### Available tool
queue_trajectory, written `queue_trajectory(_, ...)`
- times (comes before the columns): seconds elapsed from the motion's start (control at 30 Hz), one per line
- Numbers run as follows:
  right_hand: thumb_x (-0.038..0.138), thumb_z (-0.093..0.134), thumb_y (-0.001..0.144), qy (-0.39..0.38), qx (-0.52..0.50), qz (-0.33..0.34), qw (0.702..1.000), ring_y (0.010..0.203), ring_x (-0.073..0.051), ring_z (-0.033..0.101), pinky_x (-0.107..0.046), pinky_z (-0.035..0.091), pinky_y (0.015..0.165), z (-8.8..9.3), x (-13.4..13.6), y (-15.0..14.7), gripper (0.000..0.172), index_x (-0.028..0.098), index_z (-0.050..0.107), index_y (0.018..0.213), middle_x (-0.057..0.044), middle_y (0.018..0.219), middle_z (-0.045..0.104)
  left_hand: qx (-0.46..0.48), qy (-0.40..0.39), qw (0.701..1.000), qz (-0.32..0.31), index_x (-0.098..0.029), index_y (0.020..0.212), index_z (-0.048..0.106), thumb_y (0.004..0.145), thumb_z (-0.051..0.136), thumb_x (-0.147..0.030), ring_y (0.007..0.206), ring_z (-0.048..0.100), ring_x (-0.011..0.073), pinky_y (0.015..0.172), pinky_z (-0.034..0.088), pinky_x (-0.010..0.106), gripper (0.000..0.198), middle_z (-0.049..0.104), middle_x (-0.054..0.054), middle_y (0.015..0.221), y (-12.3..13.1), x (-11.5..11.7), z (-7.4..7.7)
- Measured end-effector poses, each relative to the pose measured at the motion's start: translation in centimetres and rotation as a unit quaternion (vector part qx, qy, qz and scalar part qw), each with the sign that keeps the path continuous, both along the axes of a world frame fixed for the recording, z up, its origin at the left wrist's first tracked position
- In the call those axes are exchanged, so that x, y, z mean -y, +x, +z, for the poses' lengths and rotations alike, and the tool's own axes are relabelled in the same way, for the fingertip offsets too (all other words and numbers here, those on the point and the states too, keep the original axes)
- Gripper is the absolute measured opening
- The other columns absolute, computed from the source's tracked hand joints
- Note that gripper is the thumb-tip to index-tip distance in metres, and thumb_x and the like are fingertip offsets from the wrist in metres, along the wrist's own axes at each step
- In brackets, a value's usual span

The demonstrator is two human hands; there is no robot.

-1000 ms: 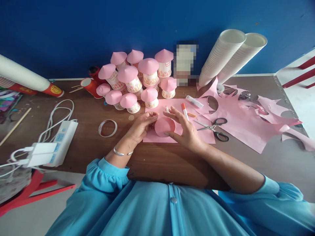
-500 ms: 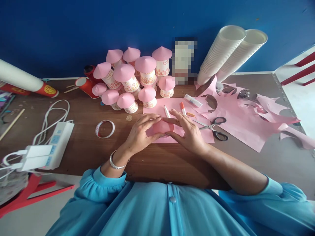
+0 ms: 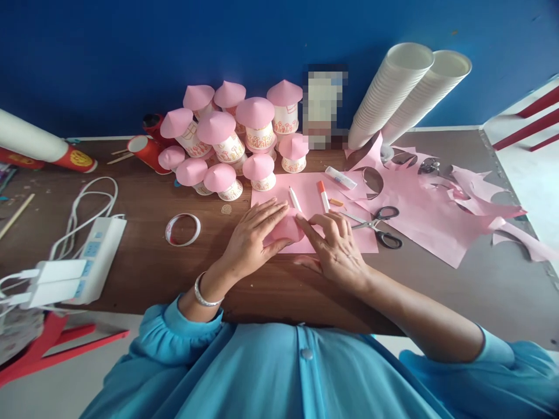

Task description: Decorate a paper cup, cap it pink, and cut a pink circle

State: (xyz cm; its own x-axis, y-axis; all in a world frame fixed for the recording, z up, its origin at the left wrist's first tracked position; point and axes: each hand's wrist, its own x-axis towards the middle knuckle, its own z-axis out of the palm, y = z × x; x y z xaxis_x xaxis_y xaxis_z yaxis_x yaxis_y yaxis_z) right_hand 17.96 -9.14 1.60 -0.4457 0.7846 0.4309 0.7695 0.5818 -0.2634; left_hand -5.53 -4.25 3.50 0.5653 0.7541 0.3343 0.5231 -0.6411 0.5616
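My left hand (image 3: pixel 251 235) and my right hand (image 3: pixel 338 247) both press on a small pink paper cone (image 3: pixel 288 228) that rests on a pink paper sheet (image 3: pixel 353 235) on the brown table. The left fingers curl round its left side, and the right fingertips pinch its right edge. Behind the sheet stand several paper cups topped with pink cone roofs (image 3: pixel 255 125). A white pen (image 3: pixel 295 198) and an orange-capped marker (image 3: pixel 324 195) lie just beyond my fingers. Scissors (image 3: pixel 378 226) lie to the right of my right hand.
Two long stacks of white paper cups (image 3: pixel 399 93) lean on the blue wall at the back right. Cut pink paper scraps (image 3: pixel 441 203) cover the right side. A tape roll (image 3: pixel 182 228), a power strip with cables (image 3: pixel 94 256) and red cups (image 3: pixel 146 152) lie to the left.
The pink cone has been lowered flat onto the sheet, and both hands have closed in over it; my right hand has turned palm down.
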Motion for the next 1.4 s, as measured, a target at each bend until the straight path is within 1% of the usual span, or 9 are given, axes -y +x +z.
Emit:
queue_trajectory(0.1,0.051,0.052,0.103,-0.008,-0.008,0.010,1.000,0.121,-0.035,0.051,-0.060,0.041,0.114,-0.2,-0.1,-0.3,0.076,0.023,0.021,0.166,-0.017,0.128,0.059,-0.001,-0.004,1.000,0.000,-0.026,0.150,0.053,0.091,0.074,-0.041,0.147,0.051,0.0332,0.123,0.041,0.057,0.064,0.062,0.012,0.150,0.0,0.0,0.1)
queue_trajectory(0.23,0.051,0.051,0.103,-0.009,-0.030,0.010,0.999,0.121,-0.035,0.050,-0.060,0.044,0.111,0.0,-0.1,-0.3,0.076,0.020,0.021,0.166,-0.018,0.127,0.056,0.008,-0.019,1.000,-0.003,-0.024,0.154,0.048,0.092,0.073,-0.040,0.148,0.050,0.0319,0.123,0.042,0.054,0.069,0.058,0.014,0.154,-0.4,0.0,0.5)
queue_trajectory(0.47,0.048,0.056,0.102,-0.015,-0.019,0.014,1.000,0.121,-0.035,0.052,-0.062,0.041,0.114,-0.1,0.2,0.0,0.078,0.025,0.019,0.167,-0.016,0.126,0.058,0.019,-0.028,0.999,0.008,-0.027,0.146,0.058,0.095,0.070,-0.037,0.145,0.054,0.0291,0.122,0.044,0.054,0.054,0.064,0.011,0.149,-0.8,-0.1,0.3)
queue_trajectory(0.6,0.048,0.053,0.103,-0.041,-0.055,0.015,0.998,0.123,-0.037,0.051,-0.064,0.046,0.107,0.8,-0.3,-0.1,0.071,0.025,0.026,0.165,-0.018,0.127,0.056,0.018,-0.020,1.000,0.007,-0.026,0.146,0.058,0.092,0.073,-0.038,0.145,0.054,0.0301,0.123,0.043,0.056,0.057,0.063,0.012,0.150,-0.7,-0.3,0.6)
queue_trajectory(0.73,0.043,0.056,0.102,-0.051,-0.080,0.011,0.995,0.125,-0.037,0.052,-0.065,0.046,0.107,1.6,-1.8,-0.6,0.063,0.027,0.037,0.160,-0.017,0.132,0.056,0.021,-0.015,1.000,-0.002,-0.026,0.143,0.061,0.091,0.075,-0.037,0.145,0.054,0.0307,0.122,0.044,0.055,0.055,0.063,0.012,0.150,-0.6,-0.5,1.0)
queue_trajectory(0.93,0.039,0.060,0.101,-0.050,-0.097,0.038,0.993,0.124,-0.035,0.056,-0.067,0.043,0.109,1.3,-2.9,-1.0,0.054,0.031,0.047,0.153,-0.015,0.134,0.060,0.026,-0.017,0.999,-0.009,-0.024,0.142,0.062,0.093,0.072,-0.035,0.144,0.055,0.0299,0.122,0.045,0.054,0.052,0.065,0.013,0.147,-0.5,-0.5,1.1)
queue_trajectory(1.1,0.038,0.059,0.102,-0.050,-0.108,0.036,0.992,0.125,-0.035,0.056,-0.068,0.044,0.109,1.1,-2.8,-0.9,0.056,0.029,0.044,0.155,-0.016,0.134,0.060,0.019,-0.032,0.999,-0.009,-0.026,0.147,0.057,0.093,0.073,-0.036,0.146,0.053,0.0305,0.123,0.043,0.055,0.057,0.061,0.012,0.152,-0.6,-0.5,1.2)
queue_trajectory(1.23,0.037,0.060,0.102,-0.048,-0.108,0.054,0.991,0.124,-0.034,0.056,-0.069,0.040,0.113,1.1,-2.9,-0.9,0.056,0.028,0.045,0.154,-0.016,0.133,0.060,0.009,-0.029,0.999,-0.014,-0.026,0.145,0.059,0.094,0.071,-0.037,0.144,0.054,0.0310,0.121,0.046,0.056,0.054,0.062,0.012,0.150,-0.7,-0.7,1.0)
queue_trajectory(1.4,0.034,0.057,0.103,-0.054,-0.113,0.050,0.991,0.126,-0.035,0.056,-0.068,0.046,0.107,1.0,-2.9,-1.1,0.058,0.029,0.038,0.158,-0.017,0.135,0.058,0.001,-0.004,1.000,-0.022,-0.027,0.152,0.049,0.094,0.071,-0.038,0.145,0.054,0.0296,0.121,0.047,0.053,0.062,0.059,0.013,0.153,-0.9,-0.9,0.9)
